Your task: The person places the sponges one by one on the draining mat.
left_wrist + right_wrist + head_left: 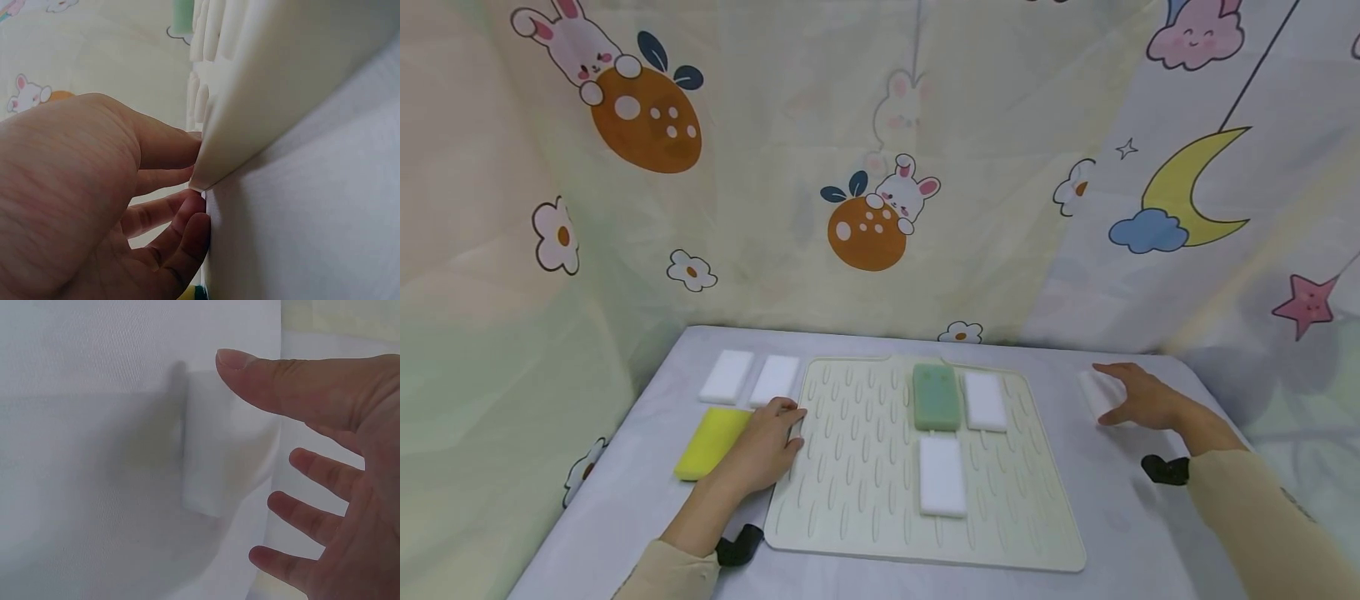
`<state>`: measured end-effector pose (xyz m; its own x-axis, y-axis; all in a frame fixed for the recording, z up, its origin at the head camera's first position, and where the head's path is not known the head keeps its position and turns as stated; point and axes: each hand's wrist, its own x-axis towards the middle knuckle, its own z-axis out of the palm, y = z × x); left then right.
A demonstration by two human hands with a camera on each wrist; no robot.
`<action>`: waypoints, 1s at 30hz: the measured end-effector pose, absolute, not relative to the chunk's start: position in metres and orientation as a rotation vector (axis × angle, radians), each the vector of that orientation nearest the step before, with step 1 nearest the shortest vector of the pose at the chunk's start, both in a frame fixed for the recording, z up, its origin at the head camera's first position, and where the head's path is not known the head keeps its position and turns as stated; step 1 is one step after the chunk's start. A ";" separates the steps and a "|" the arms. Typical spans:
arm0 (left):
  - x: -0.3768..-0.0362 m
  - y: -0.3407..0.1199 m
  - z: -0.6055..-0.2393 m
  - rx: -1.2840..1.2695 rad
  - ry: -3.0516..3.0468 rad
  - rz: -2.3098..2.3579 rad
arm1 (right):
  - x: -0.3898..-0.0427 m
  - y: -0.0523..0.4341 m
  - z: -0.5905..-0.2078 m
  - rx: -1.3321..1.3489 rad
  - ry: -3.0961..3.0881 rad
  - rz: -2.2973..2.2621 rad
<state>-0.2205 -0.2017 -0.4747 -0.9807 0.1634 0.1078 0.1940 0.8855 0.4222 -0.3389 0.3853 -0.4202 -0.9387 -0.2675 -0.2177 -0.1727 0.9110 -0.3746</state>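
My left hand (pixel 765 446) rests at the left edge of a cream ridged mat (pixel 850 508), fingertips and thumb touching that edge. The left wrist view shows the thumb against the mat's raised side and the other fingers loosely bent beside it. A yellow sponge (pixel 715 440) lies partly behind this hand. On the right, my right hand (pixel 1153 404) spreads thumb and fingers apart around a white sponge (pixel 1093 398) on the table. In the right wrist view, the thumb overlaps the top of the white sponge (pixel 206 444), and the remaining fingers stand away from it.
A green sponge (pixel 936 397) and two white sponges, one beside it (pixel 985 402) and one below (pixel 942 477), lie on the mat. Two more white sponges (pixel 727 377) lie at the table's back left. Printed fabric (pixel 760 208) hangs behind the white-covered table (pixel 850 579).
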 end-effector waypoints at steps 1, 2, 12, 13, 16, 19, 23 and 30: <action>-0.221 -0.202 -0.475 -0.279 -2.987 -0.679 | -0.340 0.386 -0.421 -0.328 2.809 -0.512; -0.221 -0.202 -0.475 -0.275 -2.988 -0.685 | -0.341 0.386 -0.422 -0.332 2.810 -0.510; -0.219 -0.201 -0.473 -0.260 -3.005 -0.710 | -0.346 0.387 -0.428 -0.287 2.755 -0.590; -0.219 -0.201 -0.473 -0.259 -3.006 -0.712 | -0.347 0.387 -0.428 -0.269 2.746 -0.597; -0.219 -0.201 -0.473 -0.259 -3.009 -0.712 | -0.349 0.388 -0.430 -0.231 2.723 -0.594; -0.218 -0.201 -0.475 -0.261 -3.007 -0.708 | -0.351 0.388 -0.432 -0.221 2.713 -0.582; -0.218 -0.201 -0.477 -0.268 -2.995 -0.705 | -0.353 0.389 -0.434 -0.246 2.715 -0.566; -0.219 -0.200 -0.476 -0.261 -2.989 -0.703 | -0.353 0.387 -0.434 -0.229 2.726 -0.540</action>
